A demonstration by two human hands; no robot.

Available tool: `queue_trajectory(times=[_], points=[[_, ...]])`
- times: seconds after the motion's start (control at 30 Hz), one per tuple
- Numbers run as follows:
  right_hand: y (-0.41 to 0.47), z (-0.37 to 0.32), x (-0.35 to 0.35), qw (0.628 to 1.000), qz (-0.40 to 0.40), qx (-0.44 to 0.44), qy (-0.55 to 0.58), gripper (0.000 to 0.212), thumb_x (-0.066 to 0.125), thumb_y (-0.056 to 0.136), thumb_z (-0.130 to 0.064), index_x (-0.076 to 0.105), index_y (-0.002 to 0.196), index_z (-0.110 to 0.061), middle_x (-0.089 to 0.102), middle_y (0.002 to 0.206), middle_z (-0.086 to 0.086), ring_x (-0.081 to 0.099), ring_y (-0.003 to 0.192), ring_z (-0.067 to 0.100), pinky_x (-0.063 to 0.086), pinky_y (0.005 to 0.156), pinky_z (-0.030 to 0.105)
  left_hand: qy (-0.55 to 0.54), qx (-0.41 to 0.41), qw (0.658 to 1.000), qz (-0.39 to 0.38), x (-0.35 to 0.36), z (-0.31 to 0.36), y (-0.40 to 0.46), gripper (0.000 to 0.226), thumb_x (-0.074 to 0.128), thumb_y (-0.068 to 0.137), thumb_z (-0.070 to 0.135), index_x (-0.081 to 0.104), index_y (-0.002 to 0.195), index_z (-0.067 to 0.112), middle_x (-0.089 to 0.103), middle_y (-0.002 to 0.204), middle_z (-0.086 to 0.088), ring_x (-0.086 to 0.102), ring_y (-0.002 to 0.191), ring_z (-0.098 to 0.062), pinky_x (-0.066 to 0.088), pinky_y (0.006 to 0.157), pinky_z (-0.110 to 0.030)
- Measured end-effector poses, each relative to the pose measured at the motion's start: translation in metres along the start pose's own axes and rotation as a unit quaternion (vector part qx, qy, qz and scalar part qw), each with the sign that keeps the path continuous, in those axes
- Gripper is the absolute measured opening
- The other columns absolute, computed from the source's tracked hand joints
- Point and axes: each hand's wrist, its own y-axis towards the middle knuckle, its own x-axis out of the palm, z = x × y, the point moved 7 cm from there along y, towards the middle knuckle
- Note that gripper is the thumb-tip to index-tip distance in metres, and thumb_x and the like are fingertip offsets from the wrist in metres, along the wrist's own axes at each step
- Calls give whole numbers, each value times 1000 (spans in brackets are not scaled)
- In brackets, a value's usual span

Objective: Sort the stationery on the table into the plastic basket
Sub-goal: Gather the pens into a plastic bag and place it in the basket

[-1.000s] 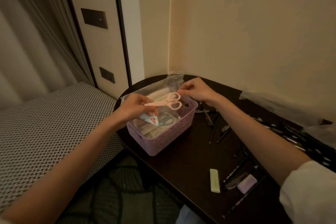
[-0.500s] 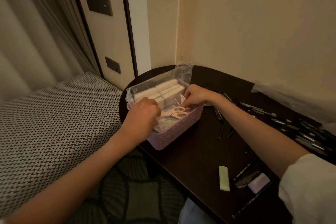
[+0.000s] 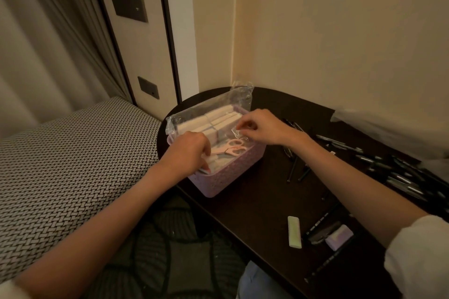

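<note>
The lilac plastic basket [image 3: 220, 181], its walls pierced in a lace-like pattern, sits at the rounded end of the dark, smooth wooden table [image 3: 262, 204] with both hands over it. The left hand [image 3: 188, 155] reaches down into the near corner, fingers curled onto the flat packets there; what exactly it grips is hidden under the knuckles, probably the small card-backed packet whose edge shows below its fingertips. Just right of that hand the pink scissors [image 3: 229, 147] lie flat inside the basket, their oval handles pointing toward the right hand [image 3: 261, 127], which pinches the crinkled edge of the clear plastic bag [image 3: 213, 114] that holds pale rectangular blocks stacked in rows at the back of the basket. Half a second ago the right hand's fingertips were down at the scissor handles; it has now lifted off them to the bag's film, and the scissors rest freely. A second ago both hands held the scissors in the air above the rim. Beyond the right wrist, slim black pens [image 3: 295, 167] lie scattered on the table, and a larger heap of pens [image 3: 401, 177] spreads farther right. Near the right forearm lie a pale green bar eraser [image 3: 294, 232] and a lilac block eraser [image 3: 339, 236].
</note>
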Motion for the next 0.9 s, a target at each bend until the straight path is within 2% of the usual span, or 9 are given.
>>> queue_trajectory(times=[0.07,0.1,0.23,0.37,0.53,0.63,0.67,0.77,0.9], points=[[-4,-5,17,998,-63,-24,-2,21,59,93,-19,69,110,-14,48,140,-4,55,121,14,36,110,30,8,-5,1000,-7,0,0,1,37,83,73,26,70,106,16,62,109,0,55,104,-17,34,78,-23],[-4,-5,25,996,-86,-23,-1,23,56,95,-21,69,112,-13,56,133,-2,53,124,14,30,114,34,13,-4,1000,-14,-1,1,2,38,83,72,27,70,105,15,62,109,0,55,104,-18,34,77,-23],[-6,-4,40,993,-116,14,3,28,48,99,-25,68,112,-11,69,111,6,64,100,18,49,92,44,32,0,999,-40,-1,4,7,37,86,68,29,71,97,12,62,103,-1,55,99,-19,35,72,-24],[-6,-7,40,993,-118,23,-18,29,47,99,-22,67,114,-8,68,114,8,64,101,21,49,92,44,39,2,997,-59,5,7,11,32,87,66,27,70,87,11,66,97,-3,58,91,-18,36,67,-24],[-12,-11,37,992,-125,31,-18,29,46,100,-22,66,116,-9,67,116,7,62,104,19,48,94,40,47,9,997,-65,8,9,11,28,84,70,24,69,90,10,67,102,-6,58,94,-21,36,69,-25],[-24,-17,18,997,-76,1,-14,31,47,100,-21,60,127,-13,46,145,2,45,129,13,35,109,32,33,15,998,-53,4,6,7,24,78,77,18,70,98,10,65,106,-5,57,100,-21,38,74,-24],[-29,-17,8,999,-48,-10,-21,31,48,99,-20,60,127,-13,40,149,0,45,128,11,36,107,29,24,14,999,-36,2,4,6,22,75,81,17,68,100,11,64,108,-5,56,103,-20,39,77,-25],[-48,-10,-27,998,29,10,-51,29,50,98,-23,61,122,-10,60,123,10,59,105,20,48,90,36,-7,20,998,54,-13,9,0,20,68,87,18,66,107,12,63,112,-6,58,103,-21,42,84,-29],[-87,15,-64,990,98,73,-72,36,56,95,-24,55,130,-12,58,125,10,56,113,19,43,88,24,-54,58,985,153,-26,39,-5,25,66,88,21,63,112,14,63,113,-6,61,100,-20,47,81,-33]])
